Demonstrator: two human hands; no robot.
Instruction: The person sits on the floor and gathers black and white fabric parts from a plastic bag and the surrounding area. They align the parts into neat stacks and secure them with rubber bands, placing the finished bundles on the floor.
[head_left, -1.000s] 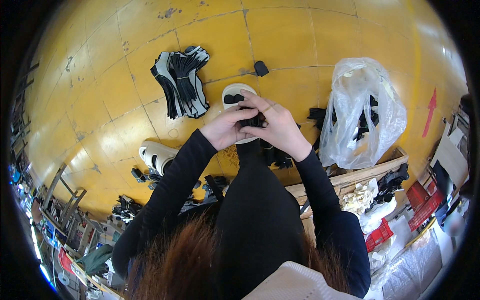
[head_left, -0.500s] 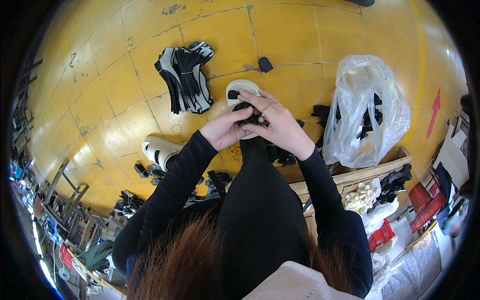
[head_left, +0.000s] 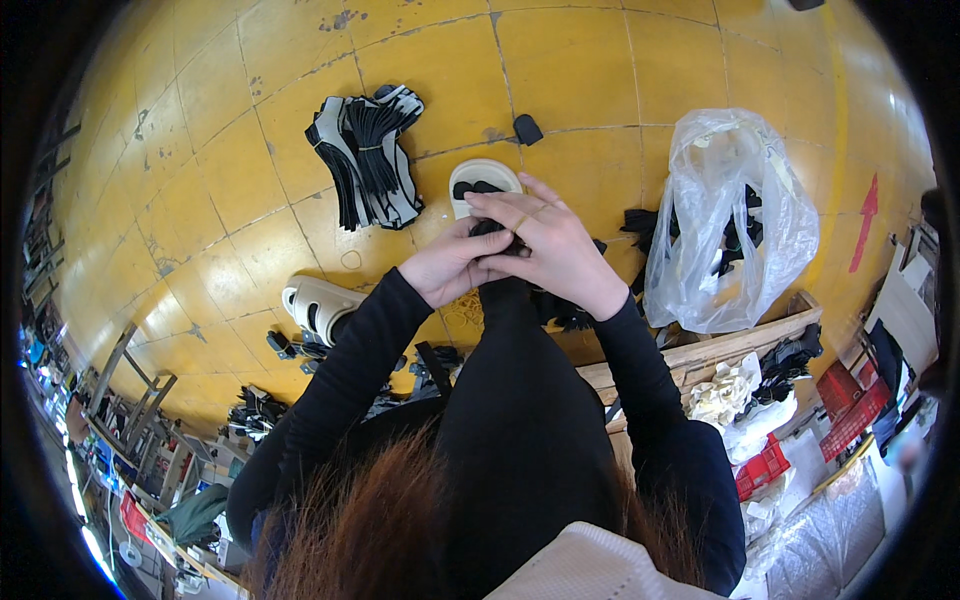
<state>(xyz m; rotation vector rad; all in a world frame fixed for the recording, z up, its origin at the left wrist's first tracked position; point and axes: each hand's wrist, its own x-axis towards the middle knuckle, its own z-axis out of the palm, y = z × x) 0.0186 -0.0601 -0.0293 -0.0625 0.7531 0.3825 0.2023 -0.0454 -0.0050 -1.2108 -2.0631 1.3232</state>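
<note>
Above my cream sandal [head_left: 484,171], my left hand [head_left: 440,265] and my right hand [head_left: 555,240] meet. Between them is a small dark bundle of black pieces [head_left: 487,228], mostly hidden by my fingers. My left fingers are closed on its near side; the right fingers curl over it from the other side. A thin yellowish band, like a rubber band, crosses the right fingers. Just below my hands, loose yellow rubber bands [head_left: 463,309] lie on the floor.
A tied stack of black and grey strips [head_left: 368,160] lies at far left, a single black piece [head_left: 527,129] beyond the sandal. At right stands a clear plastic bag [head_left: 735,220] with dark pieces, near a wooden beam [head_left: 700,352]. Another cream sandal [head_left: 320,305] is at left.
The right fingers have closed further over the black bundle, and the yellowish band now looks stretched across them. My arms have hardly moved.
</note>
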